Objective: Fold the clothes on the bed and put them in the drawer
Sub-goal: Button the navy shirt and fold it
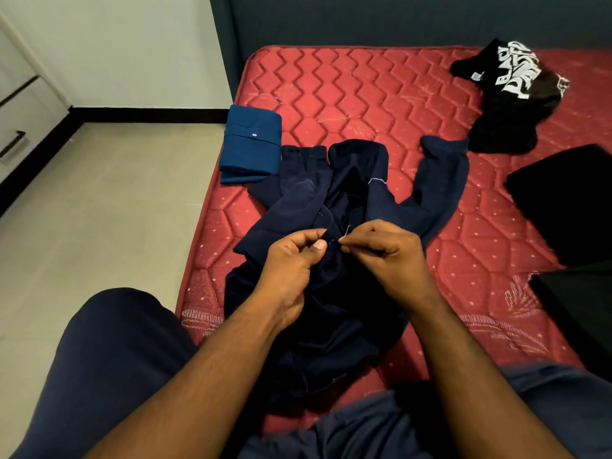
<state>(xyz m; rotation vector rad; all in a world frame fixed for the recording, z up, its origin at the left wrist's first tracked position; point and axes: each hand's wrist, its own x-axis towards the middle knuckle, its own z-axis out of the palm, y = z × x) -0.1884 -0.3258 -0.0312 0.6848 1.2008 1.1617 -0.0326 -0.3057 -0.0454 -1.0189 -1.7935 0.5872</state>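
Head view, looking down over the bed: the navy shirt [334,207] lies rumpled on the red mattress [364,94], collar away from the person, one sleeve flung out to the right, the hem trailing toward the near edge. Both hands meet at its front placket. The left hand [294,263] has its fingers curled in, thumb pressing one edge of the cloth; the right hand [381,250] pinches the opposite edge between thumb and forefinger. It looks like a button being worked, though the button itself is too small to make out.

Just beside the shirt's left shoulder sits a folded blue garment [250,144], already squared off near the mattress edge. Far right, a black printed tee [510,94] lies in a heap, not yet folded, and a flat black cloth [563,200] covers the right side of the bed. The drawers [16,127] stand off to the left across the floor, apparently closed.

The risks from here: the shirt is bunched underneath, so folding it without smoothing would trap creases. The hem hangs close to the bed's edge, and a tug could drag it off. A sweeping sleeve could also knock the folded blue piece off.
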